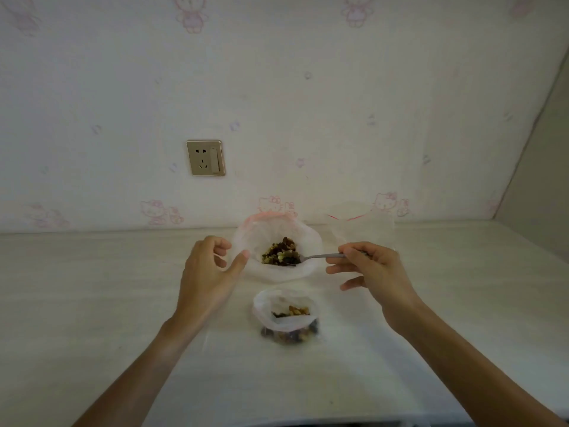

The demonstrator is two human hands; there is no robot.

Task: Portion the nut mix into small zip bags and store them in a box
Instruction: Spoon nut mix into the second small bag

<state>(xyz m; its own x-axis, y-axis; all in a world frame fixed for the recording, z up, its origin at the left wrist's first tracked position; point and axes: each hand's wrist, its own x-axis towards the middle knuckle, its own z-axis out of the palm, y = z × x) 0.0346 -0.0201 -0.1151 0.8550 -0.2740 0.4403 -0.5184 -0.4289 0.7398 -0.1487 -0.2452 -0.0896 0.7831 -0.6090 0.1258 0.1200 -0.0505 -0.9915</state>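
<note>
**Pale room, dark nuts**

The wall (pixel 308 103) carries whitish paper printed with faint pink cartoon cats and small lilac motifs. The socket plate (pixel 205 158) is champagne gold. The table (pixel 77 288) is off-white with a faint grain. The large bag (pixel 277 241) is clear with a pink-red rim; its nut mix (pixel 281 251) is dark brown, maroon and cream. The spoon (pixel 317 256) is silver.

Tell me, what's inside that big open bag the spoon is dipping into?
The big bag holds a small heap of nut mix, dark and pale pieces. The bowl of the spoon held by the right hand sits in it; whatever lies beneath the heap is hidden.
</note>
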